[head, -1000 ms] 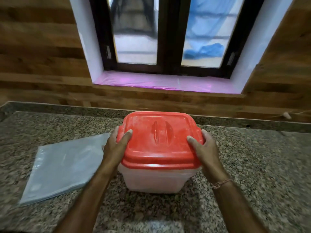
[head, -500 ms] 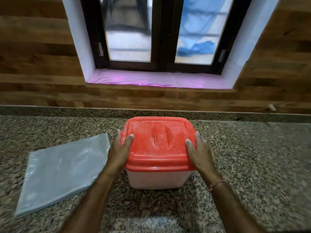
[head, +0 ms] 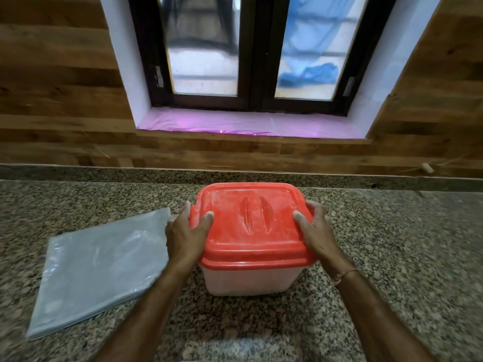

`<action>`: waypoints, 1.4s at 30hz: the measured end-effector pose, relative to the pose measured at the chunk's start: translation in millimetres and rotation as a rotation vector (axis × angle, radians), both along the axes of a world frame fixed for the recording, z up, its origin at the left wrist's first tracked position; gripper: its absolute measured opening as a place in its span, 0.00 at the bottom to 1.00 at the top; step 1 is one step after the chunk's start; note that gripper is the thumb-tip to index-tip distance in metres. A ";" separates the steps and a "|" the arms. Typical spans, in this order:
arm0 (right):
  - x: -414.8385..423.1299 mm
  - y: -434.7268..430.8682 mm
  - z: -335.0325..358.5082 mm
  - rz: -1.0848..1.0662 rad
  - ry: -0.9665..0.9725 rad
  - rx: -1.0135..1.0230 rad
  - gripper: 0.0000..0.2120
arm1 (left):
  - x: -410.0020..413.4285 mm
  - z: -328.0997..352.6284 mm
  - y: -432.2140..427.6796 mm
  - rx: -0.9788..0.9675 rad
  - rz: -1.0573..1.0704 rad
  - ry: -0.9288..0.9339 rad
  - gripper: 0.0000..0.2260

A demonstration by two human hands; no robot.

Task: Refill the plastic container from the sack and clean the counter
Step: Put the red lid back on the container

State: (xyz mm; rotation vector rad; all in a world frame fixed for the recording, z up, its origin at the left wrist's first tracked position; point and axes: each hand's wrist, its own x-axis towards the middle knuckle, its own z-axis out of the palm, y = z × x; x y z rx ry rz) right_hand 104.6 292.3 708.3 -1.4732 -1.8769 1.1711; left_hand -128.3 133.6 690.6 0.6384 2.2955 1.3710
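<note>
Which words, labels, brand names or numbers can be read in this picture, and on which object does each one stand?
There is no readable text.
Red lid: dusty, with moulded ridges only, no letters.
Plastic container under it: plain, no label.
Flat grey plastic bag on the granite counter: no print visible.
Window frame: two small fittings, too blurred to show any marking.

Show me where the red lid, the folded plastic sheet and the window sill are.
red lid (head: 251,226), head view, middle of its top.
folded plastic sheet (head: 102,270), head view, its centre.
window sill (head: 251,124), head view, pink-covered ledge.
</note>
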 end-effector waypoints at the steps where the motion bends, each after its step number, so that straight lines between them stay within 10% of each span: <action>1: 0.4 -0.5 -0.8 -0.035 0.055 -0.048 0.30 | 2.3 2.5 0.1 0.005 0.042 0.003 0.49; 7: 6.7 -2.9 -9.7 -0.208 0.346 -0.342 0.41 | 8.1 11.5 -4.0 0.093 0.098 -0.121 0.38; 11: 2.9 -1.3 -13.9 -0.298 0.272 -0.193 0.47 | 10.7 15.1 -4.6 0.087 0.055 -0.061 0.38; 17: 2.9 -8.1 -3.0 -0.242 0.212 -0.008 0.25 | 12.4 13.9 -3.5 0.043 -0.039 0.029 0.34; 26: -8.3 -18.3 2.4 0.030 -0.380 0.401 0.24 | 17.1 14.7 2.5 -0.206 -0.164 0.256 0.30; 33: 9.9 -11.8 3.8 -0.112 0.206 -0.135 0.23 | 9.2 4.9 -3.8 0.016 -0.051 -0.106 0.35; 42: -13.5 55.0 10.4 -0.096 0.258 -0.093 0.18 | -24.2 25.8 53.6 0.074 0.030 -0.170 0.19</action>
